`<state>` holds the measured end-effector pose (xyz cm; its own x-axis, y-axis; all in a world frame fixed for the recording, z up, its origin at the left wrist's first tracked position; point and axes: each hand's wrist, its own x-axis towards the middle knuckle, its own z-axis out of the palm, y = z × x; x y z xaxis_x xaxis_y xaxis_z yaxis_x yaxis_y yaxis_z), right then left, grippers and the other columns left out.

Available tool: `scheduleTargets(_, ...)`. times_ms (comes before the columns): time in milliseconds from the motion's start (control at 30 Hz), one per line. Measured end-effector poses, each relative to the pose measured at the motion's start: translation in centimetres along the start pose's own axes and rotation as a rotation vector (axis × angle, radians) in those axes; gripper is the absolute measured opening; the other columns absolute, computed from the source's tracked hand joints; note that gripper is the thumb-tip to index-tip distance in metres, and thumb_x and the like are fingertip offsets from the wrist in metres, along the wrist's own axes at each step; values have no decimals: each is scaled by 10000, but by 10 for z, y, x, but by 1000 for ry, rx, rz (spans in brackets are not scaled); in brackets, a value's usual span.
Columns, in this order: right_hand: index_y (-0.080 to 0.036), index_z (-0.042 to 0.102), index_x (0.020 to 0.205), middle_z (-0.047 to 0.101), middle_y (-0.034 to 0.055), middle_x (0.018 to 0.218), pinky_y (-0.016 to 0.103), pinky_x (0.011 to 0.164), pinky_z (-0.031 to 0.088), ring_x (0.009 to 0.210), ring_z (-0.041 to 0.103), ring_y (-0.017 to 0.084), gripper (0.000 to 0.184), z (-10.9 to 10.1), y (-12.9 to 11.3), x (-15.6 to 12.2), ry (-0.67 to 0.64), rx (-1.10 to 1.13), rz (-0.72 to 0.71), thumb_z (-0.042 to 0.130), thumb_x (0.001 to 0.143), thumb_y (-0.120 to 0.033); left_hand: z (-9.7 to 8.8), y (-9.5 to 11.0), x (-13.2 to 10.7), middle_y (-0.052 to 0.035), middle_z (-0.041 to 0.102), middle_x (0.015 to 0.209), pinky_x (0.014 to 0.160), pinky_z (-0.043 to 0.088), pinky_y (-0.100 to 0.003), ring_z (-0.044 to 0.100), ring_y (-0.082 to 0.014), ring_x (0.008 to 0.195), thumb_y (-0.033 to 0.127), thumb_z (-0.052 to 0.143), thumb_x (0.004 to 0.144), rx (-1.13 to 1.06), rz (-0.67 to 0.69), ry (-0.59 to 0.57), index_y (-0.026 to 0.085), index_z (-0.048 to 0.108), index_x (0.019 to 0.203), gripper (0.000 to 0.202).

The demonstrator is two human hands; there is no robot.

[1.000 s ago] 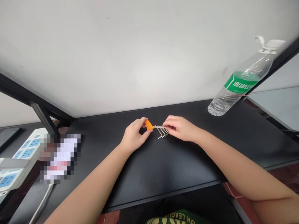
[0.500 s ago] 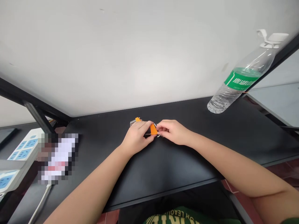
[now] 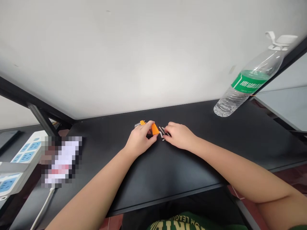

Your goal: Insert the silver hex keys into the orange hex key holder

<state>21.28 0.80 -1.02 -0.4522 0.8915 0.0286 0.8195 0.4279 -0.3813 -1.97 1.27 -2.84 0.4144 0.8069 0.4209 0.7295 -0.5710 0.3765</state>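
My left hand point(image 3: 140, 138) is closed around an orange hex key holder point(image 3: 155, 129), with the thumb on the near side and the fingers over the far side. Silver rod ends point(image 3: 137, 124) stick out past that hand on the left. My right hand point(image 3: 179, 135) is just to the right, its fingers curled and pinched at a silver hex key point(image 3: 168, 133) among several loose ones. One bent hex key point(image 3: 161, 134) lies between the hands, beside the holder's right end. The fingertips partly hide the keys.
A tall water bottle point(image 3: 249, 81) with a green label stands at the back right by the frame. On the left lie a blurred-out phone point(image 3: 63, 159) with a white cable point(image 3: 43, 207) and a white power strip point(image 3: 25, 159). The black tabletop point(image 3: 168, 172) meets a pale wall behind.
My right hand has drawn slightly right, away from the orange holder, opening a gap where silver keys now show. The holder has tilted a little in my left hand.
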Motion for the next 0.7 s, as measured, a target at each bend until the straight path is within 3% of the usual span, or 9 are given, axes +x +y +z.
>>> scheduleTargets(133,-186,652,898,654,56,978,292,578,355,685,598,159,130,4,-12,-2,-57,-143,-22,562,965,-251,0,2,1,-32,750,1066,863,586,-369,723,-209,936,220,649,868,-42,-51,-26,241,528,1351,499)
scheduleTargets(300,-176,644,875,667,82,951,313,537,328,667,605,182,74,3,-16,-5,-77,-190,-51,575,897,-160,-1,3,3,-44,741,1025,860,587,-402,721,-236,927,184,649,825,-13,-70,-2,230,517,1330,524)
scheduleTargets(567,-204,586,880,649,19,819,289,606,331,680,544,159,106,-14,-5,-6,65,-21,-89,557,911,-107,-2,1,2,-21,743,1025,829,590,-371,730,-217,917,199,654,826,-66,-106,-24,252,506,1320,519)
scheduleTargets(700,-194,601,916,641,30,860,287,629,326,701,529,153,121,-14,0,-8,94,17,-157,529,950,-103,-2,1,1,-18,742,1041,860,591,-378,729,-214,943,209,647,840,-87,-120,-30,251,509,1326,507)
